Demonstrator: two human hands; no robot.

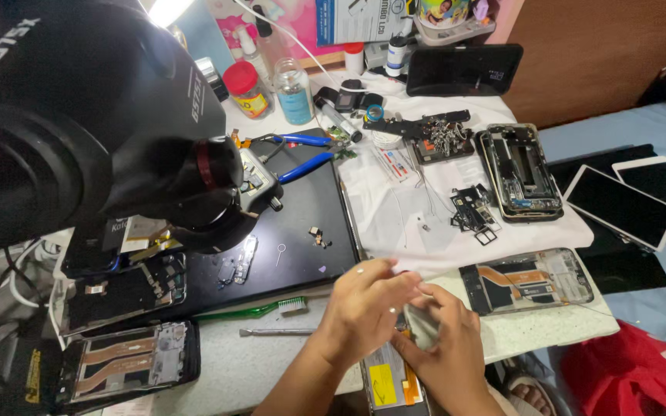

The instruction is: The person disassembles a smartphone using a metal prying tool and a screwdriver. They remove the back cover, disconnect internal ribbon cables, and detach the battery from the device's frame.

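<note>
Both hands met at the near edge of the white worktop [271, 362]. Left hand [364, 308], fingers curled and pressed down, lay over an opened phone body with a yellow-labelled battery [391, 381], apparently to steady it. Right hand [445, 347], fingers bent close together, gripped the same phone's upper right edge; whether it pinched some small part I could not tell, for the left hand covered the spot. The phone hung partly off the near table edge, between the wrists. Just left of the hands lay a thin metal prying tool [275, 332] and a green toothbrush [252, 310], within easy reach. Farther left stood a black microscope [79, 115] over a dark work mat [302, 223]. To the right, another gutted phone frame [529, 279] rested face down on the worktop.
</note>
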